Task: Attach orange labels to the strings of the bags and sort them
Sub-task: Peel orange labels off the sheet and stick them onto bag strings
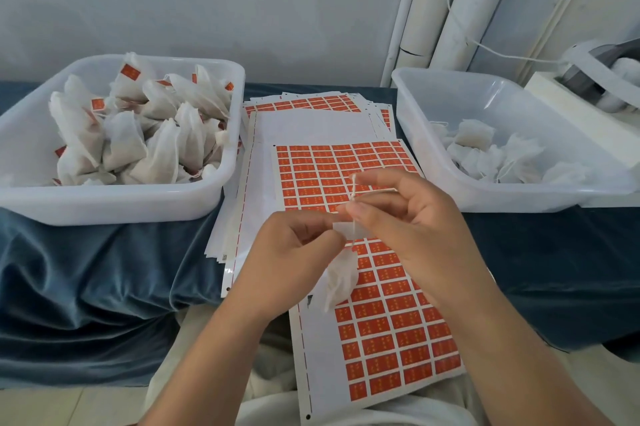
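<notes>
Over the near middle of the blue velvet-covered table [86, 269], the left hand [298, 245] and right hand [412, 228] work on one small white mesh bag [341, 278], which hangs just below them. The left hand's curled fingers pinch a small label [346, 231], pale side toward the camera, against the thin white string [353, 188]. The right hand pinches that string just above, its thumb beside the label. The label looks only half folded, not yet pressed closed. Underneath lies a white sheet of orange rectangular labels [391, 328], mostly full. The white plastic tub on the left [114, 209] is heaped with labelled bags [156, 148], while the white plastic tub on the right [485, 198] holds only a few unlabelled bags [485, 155], so most of the job seems done.
</notes>
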{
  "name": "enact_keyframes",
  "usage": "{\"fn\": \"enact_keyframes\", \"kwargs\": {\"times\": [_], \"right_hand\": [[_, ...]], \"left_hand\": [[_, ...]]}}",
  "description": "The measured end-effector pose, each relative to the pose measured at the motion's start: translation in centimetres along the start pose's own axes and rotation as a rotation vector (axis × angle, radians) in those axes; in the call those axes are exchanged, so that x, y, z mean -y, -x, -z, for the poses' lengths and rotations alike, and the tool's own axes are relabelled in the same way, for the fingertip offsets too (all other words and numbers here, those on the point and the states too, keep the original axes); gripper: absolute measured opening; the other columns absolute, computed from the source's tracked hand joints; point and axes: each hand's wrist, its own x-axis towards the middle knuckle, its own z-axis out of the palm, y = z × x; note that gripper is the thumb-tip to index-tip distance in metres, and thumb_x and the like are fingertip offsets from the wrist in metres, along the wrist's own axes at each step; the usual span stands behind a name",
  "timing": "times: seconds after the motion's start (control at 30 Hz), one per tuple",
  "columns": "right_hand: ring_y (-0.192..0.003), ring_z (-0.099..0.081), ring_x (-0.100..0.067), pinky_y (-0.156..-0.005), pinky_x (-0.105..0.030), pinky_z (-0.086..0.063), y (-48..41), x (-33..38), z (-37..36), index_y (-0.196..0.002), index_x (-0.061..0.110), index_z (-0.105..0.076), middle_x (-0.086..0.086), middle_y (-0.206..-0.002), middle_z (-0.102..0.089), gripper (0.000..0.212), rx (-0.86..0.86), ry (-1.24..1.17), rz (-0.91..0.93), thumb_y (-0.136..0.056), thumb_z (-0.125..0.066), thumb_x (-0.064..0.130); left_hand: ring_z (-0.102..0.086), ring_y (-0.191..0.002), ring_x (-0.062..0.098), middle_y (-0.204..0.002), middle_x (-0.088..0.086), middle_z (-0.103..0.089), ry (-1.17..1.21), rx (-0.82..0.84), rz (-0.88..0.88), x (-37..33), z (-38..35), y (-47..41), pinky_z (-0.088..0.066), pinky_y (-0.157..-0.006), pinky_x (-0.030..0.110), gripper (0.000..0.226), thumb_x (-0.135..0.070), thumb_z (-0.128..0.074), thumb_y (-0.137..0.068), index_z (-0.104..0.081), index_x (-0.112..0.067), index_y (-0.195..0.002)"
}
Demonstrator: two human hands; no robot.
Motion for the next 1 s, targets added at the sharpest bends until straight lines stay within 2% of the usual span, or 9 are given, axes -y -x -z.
{"fn": "enact_keyframes", "kwargs": {"times": [0.1, 0.27, 0.5, 0.6, 0.67, 0.73, 0.87, 0.93, 1.0], "right_hand": [[-0.099, -0.070, 0.011, -0.069, -0.001, -0.049, -0.1, -0.1, 0.1, -0.111, 0.057, -0.065, 0.031, -0.099, -0.075, 0.028, -0.011, 0.004, -0.006, -0.091, -0.078, 0.042], [-0.097, -0.074, 0.001, -0.082, -0.028, -0.062, -0.2, -0.4, 0.3, -0.113, 0.051, -0.067, 0.026, -0.100, -0.077, 0.026, -0.023, 0.005, -0.014, -0.092, -0.077, 0.038], [-0.090, -0.076, -0.002, -0.075, -0.014, -0.059, -0.2, -0.4, 0.0, -0.112, 0.048, -0.067, 0.022, -0.097, -0.078, 0.025, -0.073, -0.028, 0.028, -0.095, -0.076, 0.032], [-0.089, -0.076, -0.002, -0.074, -0.012, -0.058, -0.3, -0.3, -0.2, -0.109, 0.053, -0.066, 0.023, -0.097, -0.077, 0.026, -0.087, -0.065, 0.024, -0.096, -0.075, 0.033], [-0.088, -0.077, -0.002, -0.072, -0.011, -0.057, -0.3, -0.3, -0.2, -0.107, 0.057, -0.064, 0.023, -0.098, -0.077, 0.028, -0.085, -0.085, 0.025, -0.097, -0.073, 0.033], [-0.088, -0.077, -0.004, -0.071, -0.010, -0.056, -0.3, -0.2, -0.4, -0.106, 0.053, -0.065, 0.020, -0.097, -0.077, 0.024, -0.077, -0.098, 0.036, -0.099, -0.072, 0.031], [-0.091, -0.077, -0.005, -0.073, -0.009, -0.055, -0.1, -0.2, -0.7, -0.105, 0.046, -0.068, 0.017, -0.097, -0.078, 0.018, -0.065, -0.115, 0.063, -0.100, -0.069, 0.028], [-0.091, -0.077, -0.006, -0.074, -0.009, -0.055, -0.1, -0.2, -0.9, -0.106, 0.047, -0.067, 0.016, -0.097, -0.077, 0.020, -0.057, -0.126, 0.070, -0.101, -0.069, 0.028], [-0.092, -0.076, -0.006, -0.074, -0.010, -0.056, 0.0, -0.2, -1.0, -0.107, 0.048, -0.067, 0.016, -0.098, -0.078, 0.022, -0.055, -0.142, 0.076, -0.101, -0.069, 0.027]], "left_hand": [[-0.076, -0.101, 0.007, -0.099, -0.015, -0.081, -0.033, 0.024, -0.028, 0.0, -0.1, 0.0, -0.052, -0.083, 0.006, 0.027, -0.024, -0.058, -0.102, -0.084, -0.031, -0.097], [-0.075, -0.095, 0.004, -0.093, -0.022, -0.078, -0.157, 0.036, -0.135, 0.2, -0.2, 0.2, -0.052, -0.081, 0.006, 0.029, -0.026, -0.054, -0.099, -0.077, -0.040, -0.088], [-0.073, -0.082, 0.007, -0.080, -0.017, -0.072, -0.122, 0.016, -0.198, -0.1, 0.2, 0.2, -0.052, -0.072, 0.010, 0.031, -0.046, -0.047, -0.099, -0.068, -0.046, -0.077], [-0.071, -0.066, -0.001, -0.067, -0.019, -0.071, -0.159, -0.057, 0.028, 0.7, 0.2, -1.7, -0.057, -0.079, 0.016, 0.034, -0.032, -0.048, -0.107, -0.064, -0.038, -0.078], [-0.071, -0.057, 0.002, -0.062, -0.015, -0.072, -0.023, -0.054, 0.324, 1.2, 0.7, -1.8, -0.060, -0.084, 0.030, 0.026, -0.031, -0.056, -0.109, -0.066, -0.027, -0.086], [-0.078, -0.073, 0.010, -0.077, -0.010, -0.079, 0.114, -0.097, 0.464, 1.3, 0.7, -1.8, -0.059, -0.083, 0.034, 0.020, -0.041, -0.058, -0.106, -0.070, -0.025, -0.101], [-0.077, -0.107, 0.033, -0.116, 0.012, -0.078, 0.528, 0.049, 0.405, 1.8, 1.3, -0.9, -0.062, -0.095, 0.049, 0.041, -0.041, -0.061, -0.099, -0.065, -0.018, -0.132], [-0.076, -0.106, 0.034, -0.110, 0.013, -0.077, 0.634, 0.170, 0.407, 2.0, 1.4, -1.2, -0.059, -0.099, 0.053, 0.046, -0.040, -0.066, -0.095, -0.067, -0.016, -0.134], [-0.077, -0.090, 0.023, -0.091, 0.004, -0.078, 0.688, 0.280, 0.397, 2.2, 1.3, -1.3, -0.060, -0.092, 0.045, 0.031, -0.037, -0.069, -0.098, -0.074, -0.018, -0.122]]}}
